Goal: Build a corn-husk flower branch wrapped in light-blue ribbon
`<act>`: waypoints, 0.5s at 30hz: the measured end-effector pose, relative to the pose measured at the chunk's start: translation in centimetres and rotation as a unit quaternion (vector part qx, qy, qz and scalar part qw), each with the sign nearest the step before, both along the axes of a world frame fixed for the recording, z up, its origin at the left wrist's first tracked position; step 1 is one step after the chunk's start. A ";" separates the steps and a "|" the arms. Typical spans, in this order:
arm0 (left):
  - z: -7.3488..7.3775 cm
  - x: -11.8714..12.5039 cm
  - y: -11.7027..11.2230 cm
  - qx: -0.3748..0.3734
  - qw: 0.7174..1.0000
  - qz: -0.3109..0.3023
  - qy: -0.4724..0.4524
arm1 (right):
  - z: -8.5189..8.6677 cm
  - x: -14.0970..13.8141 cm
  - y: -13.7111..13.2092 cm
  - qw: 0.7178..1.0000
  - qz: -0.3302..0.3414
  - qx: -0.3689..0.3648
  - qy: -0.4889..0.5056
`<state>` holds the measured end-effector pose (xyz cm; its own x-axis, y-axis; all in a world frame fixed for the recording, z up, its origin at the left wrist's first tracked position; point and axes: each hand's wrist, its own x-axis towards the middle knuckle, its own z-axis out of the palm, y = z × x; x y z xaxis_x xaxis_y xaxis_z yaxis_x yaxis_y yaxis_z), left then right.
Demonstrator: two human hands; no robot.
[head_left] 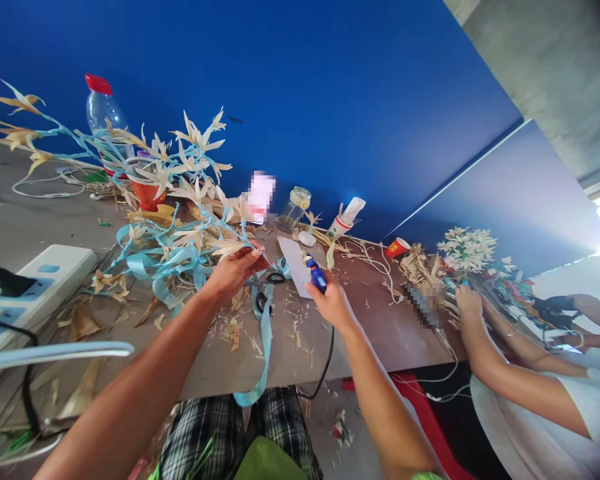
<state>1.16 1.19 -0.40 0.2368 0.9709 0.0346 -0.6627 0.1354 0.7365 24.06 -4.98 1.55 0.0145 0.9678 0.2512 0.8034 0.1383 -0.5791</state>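
Note:
My left hand (233, 273) is closed, pinching a branch of pale husk flowers (215, 230) whose stem is wrapped in light blue. My right hand (334, 301) grips a blue glue gun (317, 275), its nozzle pointing up and left, apart from the branch. Under the gun lies a sheet of white paper (293, 260). Black-handled scissors (263, 301) rest between the hands, partly covered by light blue ribbon (265, 343) that hangs over the table edge. More ribbon lies in loops left of my left hand.
Husk flowers in a red cup (147, 195) and a red-capped bottle (105, 110) stand at the back left. A white power strip (55, 270) is at left. Near the blue partition (330, 100) are a glass jar (296, 207) and a paper cup (339, 227). A co-worker's arms (500, 353) are at right.

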 end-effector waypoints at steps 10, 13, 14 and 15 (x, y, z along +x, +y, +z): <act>0.1 -0.3 -0.1 0.016 0.999 -0.024 -0.025 | -0.9 0.6 2.7 0.997 -0.069 0.032 0.007; 0.3 -0.3 -0.3 0.029 0.998 -0.046 -0.030 | 0.7 -1.3 3.0 0.945 0.019 -0.114 0.307; 0.4 -0.3 -0.3 0.033 0.998 -0.051 -0.032 | 1.0 -2.2 3.1 0.903 0.057 -0.194 0.379; 0.5 -0.3 -0.4 0.038 0.997 -0.054 -0.033 | 1.2 -3.1 3.3 0.859 0.086 -0.260 0.432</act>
